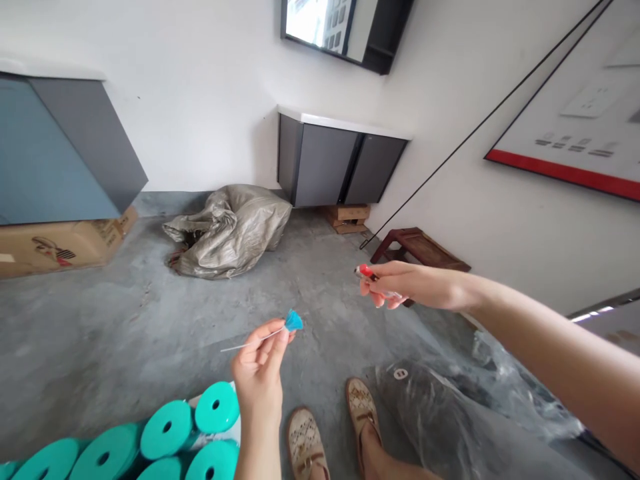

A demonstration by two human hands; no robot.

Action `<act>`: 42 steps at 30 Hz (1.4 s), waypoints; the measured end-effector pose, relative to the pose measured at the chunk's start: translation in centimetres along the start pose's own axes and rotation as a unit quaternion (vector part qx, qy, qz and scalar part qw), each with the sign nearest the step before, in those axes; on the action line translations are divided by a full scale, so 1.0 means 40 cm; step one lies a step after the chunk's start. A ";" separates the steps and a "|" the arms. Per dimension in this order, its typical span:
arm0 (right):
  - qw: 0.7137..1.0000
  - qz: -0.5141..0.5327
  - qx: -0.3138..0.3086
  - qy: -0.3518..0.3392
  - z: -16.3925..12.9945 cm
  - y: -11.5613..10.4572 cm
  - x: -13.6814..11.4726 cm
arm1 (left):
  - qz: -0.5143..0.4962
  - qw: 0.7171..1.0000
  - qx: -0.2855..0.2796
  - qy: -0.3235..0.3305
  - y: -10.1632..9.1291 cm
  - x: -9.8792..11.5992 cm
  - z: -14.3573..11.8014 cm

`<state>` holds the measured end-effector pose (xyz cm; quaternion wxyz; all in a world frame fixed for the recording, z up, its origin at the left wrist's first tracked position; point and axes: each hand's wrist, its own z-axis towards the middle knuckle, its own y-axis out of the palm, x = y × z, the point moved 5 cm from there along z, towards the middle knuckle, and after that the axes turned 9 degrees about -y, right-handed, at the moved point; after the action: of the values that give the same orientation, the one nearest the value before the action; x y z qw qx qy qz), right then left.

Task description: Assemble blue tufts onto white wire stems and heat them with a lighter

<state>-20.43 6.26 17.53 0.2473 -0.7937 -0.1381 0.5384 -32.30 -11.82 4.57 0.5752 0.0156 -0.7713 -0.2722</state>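
Observation:
Between the fingertips of my left hand (263,347) is a small blue tassel (294,321). A thin, straight white stem (235,348) runs back from it past my fingers. My right hand (393,280) is wrapped round a lighter (367,272) with a red top and a metal tip pointing left. Most of the lighter's body is hidden in my fingers, and I see no flame. The two hands are apart, with the lighter farther right and higher in view than the tassel.
Several teal rolls (167,427) with dark centre holes stand at the lower left. A crumpled grey sack (240,230) lies by the wall. A brown wooden stool (425,253) is at the right, plastic wrapping (450,413) at the lower right. Wall cabinets (325,163) hang behind.

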 end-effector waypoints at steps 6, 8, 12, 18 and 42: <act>0.957 0.269 0.080 -0.080 -0.014 0.095 0.093 | 0.004 1.000 -0.023 0.000 0.006 0.002 -0.003; 0.922 0.363 0.110 -0.078 -0.016 0.125 0.123 | 0.000 1.000 -0.024 -0.005 0.009 0.002 -0.004; 0.858 0.477 0.170 -0.086 -0.014 0.187 0.162 | 0.001 0.999 -0.040 -0.025 0.023 -0.001 -0.015; 0.842 0.501 0.191 -0.051 0.014 0.302 0.196 | 0.059 0.994 -0.079 -0.039 0.035 -0.010 -0.038; 0.877 0.421 0.229 0.012 0.025 0.354 0.191 | 0.218 0.969 -0.110 0.036 0.056 0.005 -0.055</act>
<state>-19.09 -1.68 3.54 0.1734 -0.7042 0.3394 0.5990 -29.75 -10.88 6.12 0.6459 -0.2066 -0.7005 -0.2223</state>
